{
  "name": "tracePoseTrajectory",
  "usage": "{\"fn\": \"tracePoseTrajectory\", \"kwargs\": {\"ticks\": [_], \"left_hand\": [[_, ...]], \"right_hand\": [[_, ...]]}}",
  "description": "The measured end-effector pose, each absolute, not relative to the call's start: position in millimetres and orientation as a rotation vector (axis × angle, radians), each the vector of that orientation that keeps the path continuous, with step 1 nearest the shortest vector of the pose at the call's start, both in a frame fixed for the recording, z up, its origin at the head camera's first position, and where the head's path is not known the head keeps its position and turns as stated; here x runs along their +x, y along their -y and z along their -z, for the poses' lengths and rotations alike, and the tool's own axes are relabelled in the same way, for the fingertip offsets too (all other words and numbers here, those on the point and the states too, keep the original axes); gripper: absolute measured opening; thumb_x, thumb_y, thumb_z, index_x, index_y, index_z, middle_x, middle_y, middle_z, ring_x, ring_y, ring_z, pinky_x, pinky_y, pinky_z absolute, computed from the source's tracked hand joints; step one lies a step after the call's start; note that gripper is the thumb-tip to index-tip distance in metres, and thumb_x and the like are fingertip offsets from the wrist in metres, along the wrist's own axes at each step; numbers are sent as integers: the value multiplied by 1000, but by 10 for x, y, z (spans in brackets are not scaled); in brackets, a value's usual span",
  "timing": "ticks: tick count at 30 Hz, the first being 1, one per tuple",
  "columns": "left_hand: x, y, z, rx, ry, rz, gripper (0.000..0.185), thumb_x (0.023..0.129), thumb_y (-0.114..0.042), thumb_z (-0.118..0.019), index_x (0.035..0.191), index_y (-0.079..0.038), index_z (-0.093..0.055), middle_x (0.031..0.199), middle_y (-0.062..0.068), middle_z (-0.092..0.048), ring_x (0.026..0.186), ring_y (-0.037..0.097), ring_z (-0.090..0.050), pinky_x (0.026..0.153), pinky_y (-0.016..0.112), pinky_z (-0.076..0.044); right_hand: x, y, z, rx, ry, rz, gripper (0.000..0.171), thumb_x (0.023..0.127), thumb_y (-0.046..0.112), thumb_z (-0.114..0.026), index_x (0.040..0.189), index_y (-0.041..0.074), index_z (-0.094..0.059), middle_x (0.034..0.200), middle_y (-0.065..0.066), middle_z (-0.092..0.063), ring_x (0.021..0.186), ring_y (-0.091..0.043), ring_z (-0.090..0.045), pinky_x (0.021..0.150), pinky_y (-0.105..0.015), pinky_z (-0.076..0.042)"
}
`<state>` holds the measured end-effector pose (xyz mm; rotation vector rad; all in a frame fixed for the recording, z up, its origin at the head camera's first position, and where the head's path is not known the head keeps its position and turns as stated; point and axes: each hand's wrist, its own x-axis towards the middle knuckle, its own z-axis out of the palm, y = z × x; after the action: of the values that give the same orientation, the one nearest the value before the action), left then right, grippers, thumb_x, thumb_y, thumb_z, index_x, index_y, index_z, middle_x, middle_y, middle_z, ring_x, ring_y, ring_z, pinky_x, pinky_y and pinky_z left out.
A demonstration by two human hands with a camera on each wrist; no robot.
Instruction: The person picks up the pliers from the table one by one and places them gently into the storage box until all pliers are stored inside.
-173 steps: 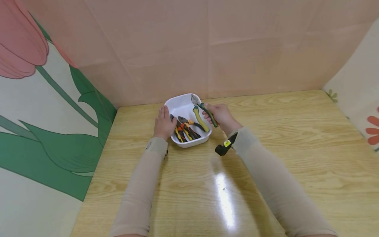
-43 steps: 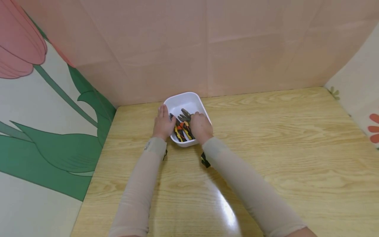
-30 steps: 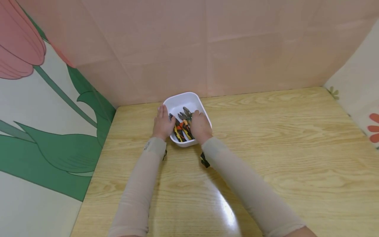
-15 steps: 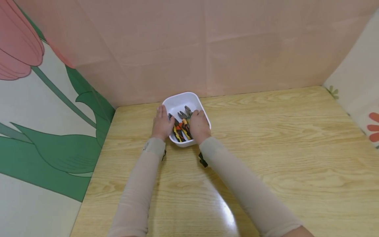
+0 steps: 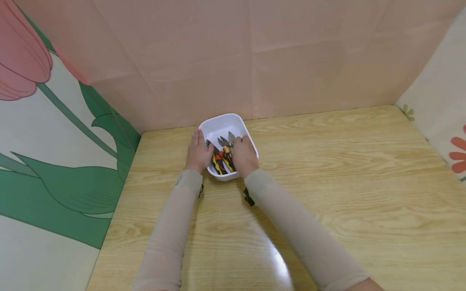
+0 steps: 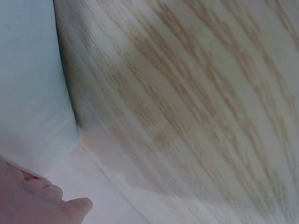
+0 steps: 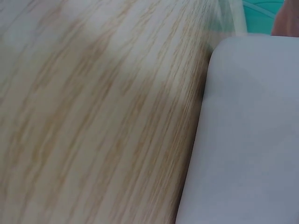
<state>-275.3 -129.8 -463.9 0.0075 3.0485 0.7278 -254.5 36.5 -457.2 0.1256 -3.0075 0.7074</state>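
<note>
Green-handled pliers (image 5: 230,139) now in white tray (image 5: 221,123) with other pliers (image 5: 219,158); right hand (image 5: 244,155) rests on them, finger grip unclear. Left hand (image 5: 198,151) flat against tray side, fingers straight.

white tray (image 5: 218,123) near table's far edge, several pliers (image 5: 223,155) piled inside

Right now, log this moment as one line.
left hand: rests on white tray side | right hand: on pliers in tray | wooden table

light wooden table (image 5: 327,169) backed by pink wall (image 5: 255,56), tulip mural (image 5: 43,121) left.
</note>
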Motion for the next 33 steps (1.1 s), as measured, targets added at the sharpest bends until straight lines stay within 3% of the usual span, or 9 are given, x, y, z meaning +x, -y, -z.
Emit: {"fn": "tracePoseTrajectory", "kwargs": {"ticks": [22,33], "left_hand": [[-2741,1294,4620,-11,-3020,-736,77,106,-40,-40,162,-3,-2,170,15,-1,156,30,0,125,54,-11],[-2759,1320,4658,11,-3040,-765,76,106,-39,-41,162,-1,-4,170,17,-4,156,32,-3,124,56,-12]], "right_hand": [[-2541,-372,4566,159,3065,-677,37,107,6,-39,140,-8,-49,129,-25,-49,114,-30,-56,96,-39,-55],[-2531,-392,4565,236,2986,-703,50,92,10,-68,137,-6,-52,129,-22,-52,116,-32,-56,102,-41,-51]]}}
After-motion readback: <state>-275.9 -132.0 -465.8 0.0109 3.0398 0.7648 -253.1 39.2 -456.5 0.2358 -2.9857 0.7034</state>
